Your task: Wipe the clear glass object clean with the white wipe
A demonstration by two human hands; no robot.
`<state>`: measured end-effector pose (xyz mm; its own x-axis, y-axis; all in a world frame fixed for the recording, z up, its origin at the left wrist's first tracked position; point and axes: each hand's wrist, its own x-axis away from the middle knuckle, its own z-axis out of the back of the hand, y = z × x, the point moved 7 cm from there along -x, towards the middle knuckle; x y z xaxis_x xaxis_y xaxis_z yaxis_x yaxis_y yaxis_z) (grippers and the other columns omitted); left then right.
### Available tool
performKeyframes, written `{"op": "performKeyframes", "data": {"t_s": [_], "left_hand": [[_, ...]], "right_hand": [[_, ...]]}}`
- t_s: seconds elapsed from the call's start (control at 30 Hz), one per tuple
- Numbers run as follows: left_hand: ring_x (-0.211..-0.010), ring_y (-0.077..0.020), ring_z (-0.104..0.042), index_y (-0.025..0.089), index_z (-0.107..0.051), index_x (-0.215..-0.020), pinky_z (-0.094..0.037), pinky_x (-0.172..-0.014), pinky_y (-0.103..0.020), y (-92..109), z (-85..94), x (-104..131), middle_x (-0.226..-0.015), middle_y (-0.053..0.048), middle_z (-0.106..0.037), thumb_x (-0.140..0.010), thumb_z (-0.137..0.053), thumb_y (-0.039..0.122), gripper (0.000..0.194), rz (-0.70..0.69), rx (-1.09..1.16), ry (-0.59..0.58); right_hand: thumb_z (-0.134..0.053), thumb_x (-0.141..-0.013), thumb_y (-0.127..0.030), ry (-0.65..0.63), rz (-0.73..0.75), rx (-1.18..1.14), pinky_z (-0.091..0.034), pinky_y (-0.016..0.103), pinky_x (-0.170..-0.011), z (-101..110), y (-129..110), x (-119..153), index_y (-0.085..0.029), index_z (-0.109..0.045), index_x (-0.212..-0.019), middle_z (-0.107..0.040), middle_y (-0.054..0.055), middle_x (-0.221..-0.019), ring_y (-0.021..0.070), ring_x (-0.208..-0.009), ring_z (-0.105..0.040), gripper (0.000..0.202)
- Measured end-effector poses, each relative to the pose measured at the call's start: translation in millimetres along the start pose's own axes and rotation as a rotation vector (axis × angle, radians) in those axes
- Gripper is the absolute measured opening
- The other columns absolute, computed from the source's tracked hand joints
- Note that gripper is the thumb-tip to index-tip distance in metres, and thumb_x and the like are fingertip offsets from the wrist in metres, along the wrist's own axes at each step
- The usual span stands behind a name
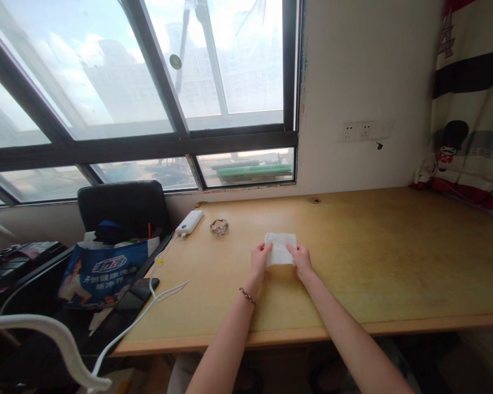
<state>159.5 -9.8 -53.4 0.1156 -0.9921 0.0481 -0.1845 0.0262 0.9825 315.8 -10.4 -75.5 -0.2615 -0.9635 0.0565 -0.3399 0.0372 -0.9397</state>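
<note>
Left hand [261, 258] and right hand [302, 257] grip a small white sheet [280, 250] by its opposite edges above the desk [378, 268], thumbs pressed on top. The sheet spans the gap between the hands, held at both sides. To the left of the sheet and slightly beyond it sits a silvery openwork ring [219, 232]; farther left of the sheet lies a white device [190, 221] with a cable [169, 250] attached.
</note>
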Motion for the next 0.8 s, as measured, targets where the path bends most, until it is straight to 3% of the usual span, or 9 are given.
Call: {"op": "performKeyframes", "data": {"t_s": [0.13,0.23,0.33,0.43,0.5,0.6,0.67,0.8], "left_hand": [[-0.054,-0.0141,-0.057,0.011,-0.061,-0.074,-0.043,-0.048,-0.023,8,14.9,-9,-0.068,-0.009,-0.064,-0.063,-0.061,0.037,0.028,-0.007,-0.052,0.032],[-0.056,-0.0163,-0.059,0.011,-0.059,-0.079,-0.046,-0.052,-0.027,23,36.5,-22,-0.074,-0.012,-0.064,-0.067,-0.055,0.036,0.029,-0.041,-0.14,0.065],[-0.07,-0.0206,-0.061,0.012,-0.059,-0.088,-0.047,-0.062,-0.032,57,74.5,-37,-0.088,-0.013,-0.063,-0.073,-0.048,0.031,0.026,-0.211,-0.443,0.276],[-0.102,-0.0265,-0.05,0.015,-0.054,-0.104,-0.04,-0.083,-0.037,94,103.0,-48,-0.113,-0.014,-0.053,-0.075,-0.046,0.023,0.031,-0.437,-0.853,0.474],[-0.108,-0.0282,-0.045,0.016,-0.049,-0.111,-0.037,-0.085,-0.039,101,112.2,-60,-0.122,-0.015,-0.045,-0.076,-0.046,0.022,0.036,-0.45,-1.079,0.445],[-0.099,-0.0295,-0.05,0.015,-0.044,-0.115,-0.04,-0.078,-0.039,89,124.8,-80,-0.115,-0.018,-0.049,-0.076,-0.047,0.026,0.04,-0.279,-1.314,0.319],[-0.095,-0.0289,-0.051,0.014,-0.043,-0.116,-0.041,-0.076,-0.039,80,130.5,-88,-0.111,-0.017,-0.05,-0.077,-0.047,0.028,0.042,-0.209,-1.421,0.265],[-0.097,-0.0258,-0.051,0.015,-0.04,-0.115,-0.041,-0.076,-0.034,74,136.8,-93,-0.114,-0.016,-0.046,-0.079,-0.044,0.028,0.039,-0.203,-1.538,0.258]], "right_hand": [[-0.067,-0.051,-0.04,0.106,0.021,0.0,-0.041,0.023,-0.047,13,5,-8,-0.008,-0.063,-0.071,-0.063,0.004,-0.06,0.0155,-0.054,-0.056,0.037],[-0.067,-0.051,-0.038,0.155,0.008,-0.023,-0.041,0.023,-0.045,20,6,-13,-0.008,-0.063,-0.073,-0.064,0.005,-0.061,0.0152,-0.052,-0.056,0.037],[-0.067,-0.051,-0.037,0.149,-0.012,-0.036,-0.04,0.022,-0.045,19,6,-13,-0.009,-0.063,-0.074,-0.064,0.004,-0.063,0.0149,-0.052,-0.056,0.036],[-0.066,-0.052,-0.037,0.136,-0.012,-0.021,-0.04,0.022,-0.044,17,4,-12,-0.009,-0.063,-0.074,-0.065,0.004,-0.062,0.0147,-0.052,-0.056,0.035],[-0.066,-0.052,-0.037,0.126,-0.013,-0.012,-0.039,0.022,-0.043,16,4,-11,-0.009,-0.064,-0.074,-0.064,0.004,-0.061,0.0147,-0.051,-0.055,0.035],[-0.065,-0.052,-0.038,0.114,-0.016,0.016,-0.039,0.022,-0.044,15,4,-10,-0.009,-0.063,-0.073,-0.064,0.005,-0.062,0.0148,-0.052,-0.055,0.036],[-0.064,-0.054,-0.039,0.111,-0.012,0.055,-0.038,0.022,-0.044,15,4,-10,-0.009,-0.063,-0.074,-0.064,0.005,-0.063,0.0147,-0.053,-0.055,0.036],[-0.062,-0.056,-0.04,0.105,0.019,0.149,-0.037,0.021,-0.044,14,2,-10,-0.008,-0.063,-0.074,-0.063,0.005,-0.064,0.0142,-0.054,-0.054,0.036]]}}
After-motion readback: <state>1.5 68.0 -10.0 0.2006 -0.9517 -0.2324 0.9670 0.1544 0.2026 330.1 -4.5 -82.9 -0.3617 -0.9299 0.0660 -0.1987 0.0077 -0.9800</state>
